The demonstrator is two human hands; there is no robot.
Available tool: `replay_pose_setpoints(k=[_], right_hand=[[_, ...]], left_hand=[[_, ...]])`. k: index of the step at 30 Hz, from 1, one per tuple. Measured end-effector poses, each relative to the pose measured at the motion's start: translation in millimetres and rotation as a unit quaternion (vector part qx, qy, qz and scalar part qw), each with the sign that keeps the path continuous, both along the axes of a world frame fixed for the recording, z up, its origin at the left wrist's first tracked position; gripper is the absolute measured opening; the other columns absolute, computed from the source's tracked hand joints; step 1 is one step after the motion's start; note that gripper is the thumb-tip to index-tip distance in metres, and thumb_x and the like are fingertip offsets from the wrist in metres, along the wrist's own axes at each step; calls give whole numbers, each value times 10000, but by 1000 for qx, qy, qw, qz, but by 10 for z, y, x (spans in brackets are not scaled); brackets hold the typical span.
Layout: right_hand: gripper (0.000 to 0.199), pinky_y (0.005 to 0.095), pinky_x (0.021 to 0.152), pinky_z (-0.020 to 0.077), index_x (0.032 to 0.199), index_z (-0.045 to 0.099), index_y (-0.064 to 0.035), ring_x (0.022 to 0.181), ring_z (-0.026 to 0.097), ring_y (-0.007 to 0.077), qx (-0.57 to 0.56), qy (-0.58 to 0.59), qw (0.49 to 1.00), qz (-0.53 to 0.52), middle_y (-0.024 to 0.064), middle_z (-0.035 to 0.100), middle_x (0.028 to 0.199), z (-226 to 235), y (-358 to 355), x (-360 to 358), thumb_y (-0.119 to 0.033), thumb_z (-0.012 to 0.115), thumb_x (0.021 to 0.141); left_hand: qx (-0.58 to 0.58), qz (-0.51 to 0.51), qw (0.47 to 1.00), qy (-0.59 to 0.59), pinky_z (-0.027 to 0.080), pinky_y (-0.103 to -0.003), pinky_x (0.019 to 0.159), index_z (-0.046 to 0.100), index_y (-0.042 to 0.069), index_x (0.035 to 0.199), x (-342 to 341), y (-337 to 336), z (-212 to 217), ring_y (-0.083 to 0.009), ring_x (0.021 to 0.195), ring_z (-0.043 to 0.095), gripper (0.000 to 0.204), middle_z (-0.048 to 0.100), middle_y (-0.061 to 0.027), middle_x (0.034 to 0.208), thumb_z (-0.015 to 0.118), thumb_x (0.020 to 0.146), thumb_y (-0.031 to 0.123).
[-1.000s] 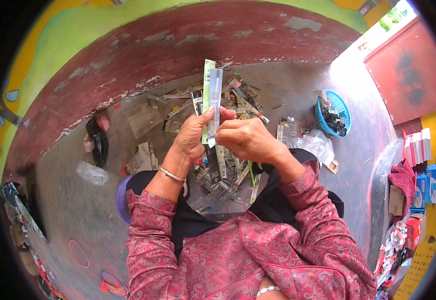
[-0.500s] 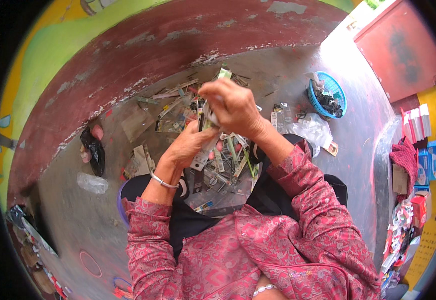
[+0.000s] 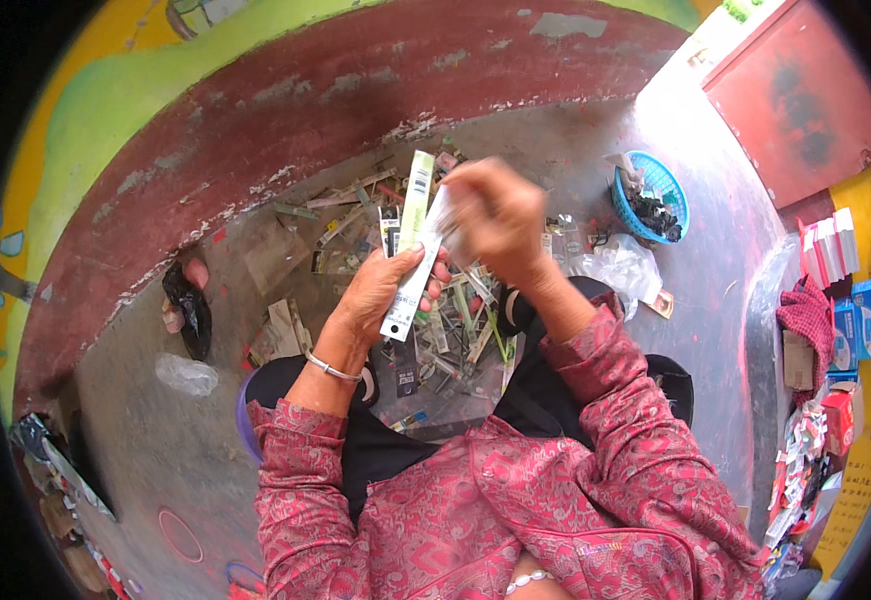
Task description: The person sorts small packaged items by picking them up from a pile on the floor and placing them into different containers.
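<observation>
My left hand (image 3: 374, 288) is closed on a few narrow packaging strips. Among them, a white printed strip (image 3: 403, 312) with a hole at its near end slants across the fingers. A pale green strip (image 3: 418, 190) stands up past the thumb. My right hand (image 3: 504, 215) is just right of the strips' far ends, curled and smeared by motion. Something whitish and blurred lies by its fingertips; I cannot make out whether the fingers hold it. On the floor between my knees lies a pile of similar strips (image 3: 441, 335), some long and thin.
A blue plastic basket (image 3: 678, 180) with black scraps stands at the far right, near a crumpled clear bag (image 3: 624, 262). At left lie a black bag (image 3: 191, 310) and a clear plastic piece (image 3: 186, 374). Boxes (image 3: 868, 320) line the right side; a red-painted wall (image 3: 356, 85) curves behind.
My right hand has moved right and slightly down, off the strips it covered. The strips in my left hand now show fanned apart, with the green one upright.
</observation>
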State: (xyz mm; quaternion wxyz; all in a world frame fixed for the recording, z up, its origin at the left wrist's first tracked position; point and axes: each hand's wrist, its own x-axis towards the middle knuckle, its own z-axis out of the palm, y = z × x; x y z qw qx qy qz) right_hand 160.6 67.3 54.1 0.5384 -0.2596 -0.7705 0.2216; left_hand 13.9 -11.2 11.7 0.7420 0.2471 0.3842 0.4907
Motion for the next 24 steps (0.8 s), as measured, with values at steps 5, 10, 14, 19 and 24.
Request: replay_pose_setpoints(k=[5, 10, 14, 19, 24], right_hand=[[163, 339, 595, 487, 890, 603, -72, 700, 610, 274, 102, -154, 973, -139, 118, 616, 804, -207, 349, -85, -52, 565, 733], [344, 260, 649, 445, 1096, 575, -33, 711, 562, 121, -366, 53, 928, -45, 65, 629, 823, -111, 888, 415, -259, 593, 837], [628, 305, 898, 343, 1324, 385, -100, 927, 501, 128, -360, -9, 915, 180, 48, 574, 887, 13, 414, 286, -431, 578, 827], [531, 266, 787, 440, 1265, 425, -44, 879, 556, 137, -411, -24, 857, 310, 61, 580, 951, -31, 361, 124, -275, 615, 826], [295, 231, 720, 444, 1066, 556, -4, 796, 538, 83, -376, -89, 879, 280, 17, 586, 849, 12, 359, 89, -182, 600, 834]], left_hand=[[15, -66, 995, 71, 428, -218, 381, 540, -44, 968, -18, -121, 94, -119, 410, 517, 286, 581, -83, 616, 513, 877, 225], [36, -54, 998, -14, 391, -197, 360, 529, -66, 1002, -119, -38, 56, -96, 395, 469, 314, 570, -82, 617, 524, 872, 220], [28, -64, 996, -55, 404, -206, 363, 515, -70, 1026, -156, -59, 47, -104, 405, 485, 348, 572, -92, 633, 536, 864, 237], [41, -113, 987, -105, 447, -223, 398, 494, -79, 1074, -24, -113, 97, -147, 455, 545, 425, 589, -118, 689, 561, 847, 273], [81, -105, 981, -141, 451, -209, 426, 459, -70, 1126, 1, -123, 87, -112, 492, 529, 448, 573, -97, 719, 562, 843, 262]])
